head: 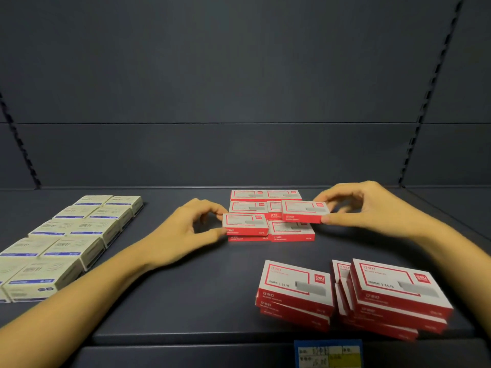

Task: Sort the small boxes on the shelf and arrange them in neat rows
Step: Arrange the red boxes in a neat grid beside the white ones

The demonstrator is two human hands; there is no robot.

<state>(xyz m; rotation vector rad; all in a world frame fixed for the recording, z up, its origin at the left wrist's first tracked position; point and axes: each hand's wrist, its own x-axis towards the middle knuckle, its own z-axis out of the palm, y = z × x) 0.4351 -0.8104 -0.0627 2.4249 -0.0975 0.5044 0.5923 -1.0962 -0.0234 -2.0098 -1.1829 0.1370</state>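
Observation:
Several small red-and-white boxes lie in a block point(265, 197) at the back middle of the dark shelf point(186, 288). My left hand point(186, 229) pinches one red-and-white box point(245, 224) by its left end, on top of the front left stack. My right hand point(366, 205) holds another red-and-white box point(304, 210) by its right end, lifted slightly above the block. Two untidy piles of the same red boxes, a left pile point(295, 290) and a right pile point(393, 296), sit at the front right.
Cream boxes with blue stripes point(71, 235) stand in two neat rows along the shelf's left side. A price label point(329, 354) is stuck on the shelf's front edge. The dark back panel point(239, 102) rises behind the boxes.

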